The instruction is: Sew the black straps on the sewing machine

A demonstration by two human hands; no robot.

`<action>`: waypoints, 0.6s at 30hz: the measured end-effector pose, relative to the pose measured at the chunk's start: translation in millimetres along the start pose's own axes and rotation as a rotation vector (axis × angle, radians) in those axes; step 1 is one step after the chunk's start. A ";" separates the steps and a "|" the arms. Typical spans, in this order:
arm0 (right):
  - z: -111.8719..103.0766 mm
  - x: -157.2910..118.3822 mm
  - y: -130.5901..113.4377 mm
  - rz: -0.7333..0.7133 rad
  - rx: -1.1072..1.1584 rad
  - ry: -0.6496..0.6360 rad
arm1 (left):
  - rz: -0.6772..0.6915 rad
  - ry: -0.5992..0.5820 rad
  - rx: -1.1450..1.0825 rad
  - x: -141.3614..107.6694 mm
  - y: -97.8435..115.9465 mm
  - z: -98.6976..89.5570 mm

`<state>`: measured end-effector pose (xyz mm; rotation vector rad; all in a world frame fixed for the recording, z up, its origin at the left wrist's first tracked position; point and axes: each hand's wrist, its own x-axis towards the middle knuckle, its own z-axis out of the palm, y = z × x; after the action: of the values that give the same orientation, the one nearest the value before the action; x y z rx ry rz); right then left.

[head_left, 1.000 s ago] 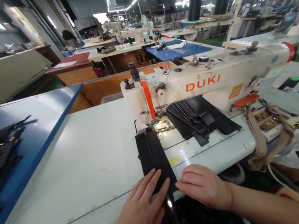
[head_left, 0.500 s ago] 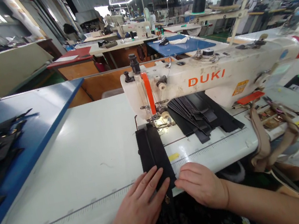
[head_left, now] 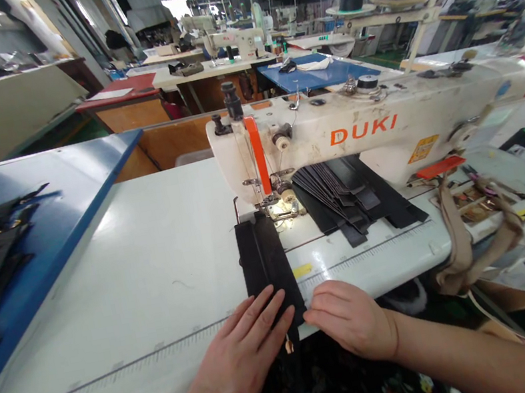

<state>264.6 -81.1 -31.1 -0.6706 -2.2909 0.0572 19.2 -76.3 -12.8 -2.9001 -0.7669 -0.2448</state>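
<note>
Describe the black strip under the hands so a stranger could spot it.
Find the white DUKI sewing machine. Below the needle lies a wide black strip. Unlike the fanned stack of narrower strips to its right, it has the left hand and right hand at its end.

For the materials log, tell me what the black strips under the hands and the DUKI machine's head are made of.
The black strips look like leather or synthetic leather, the look can't settle which: matte finish, with flat, clean-cut edges. The DUKI sewing machine head looks like metal under cream paint, probably enamel: a slight sheen, with scuffs and grime across it.
</note>
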 end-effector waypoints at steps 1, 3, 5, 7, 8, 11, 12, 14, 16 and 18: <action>0.0 0.1 0.2 -0.001 0.000 -0.002 | -0.001 0.009 0.001 0.3 -0.1 0.1; 0.4 0.1 0.8 -0.003 -0.001 -0.007 | -0.003 0.027 -0.001 0.8 -0.2 -0.2; 1.2 -0.4 1.4 -0.002 -0.006 -0.009 | -0.001 0.037 0.000 0.5 -0.4 -0.8; 1.8 -1.1 1.8 -0.001 -0.015 -0.011 | -0.003 0.044 0.002 -1.1 -0.9 -0.8; 2.0 -1.5 1.9 0.000 -0.017 -0.013 | -0.008 0.049 0.001 -2.1 -1.1 -0.4; 1.8 -2.2 2.0 0.002 -0.011 -0.023 | -0.017 0.065 -0.004 -4.4 -0.9 1.6; 1.7 -2.3 2.0 -0.001 -0.008 -0.024 | -0.017 0.067 -0.004 -4.6 -0.6 2.2; 1.3 -2.0 2.0 -0.006 -0.007 -0.023 | -0.015 0.065 -0.002 -3.9 0.2 2.9; 1.2 -1.4 2.1 -0.009 -0.008 -0.019 | -0.014 0.067 0.000 -2.3 1.1 2.8; 1.3 -0.8 2.3 -0.012 -0.006 -0.010 | -0.010 0.082 0.002 -0.4 1.9 2.2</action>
<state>265.3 -79.3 -33.0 -0.6609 -2.3051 0.0475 20.0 -77.8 -15.2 -2.8646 -0.7672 -0.3616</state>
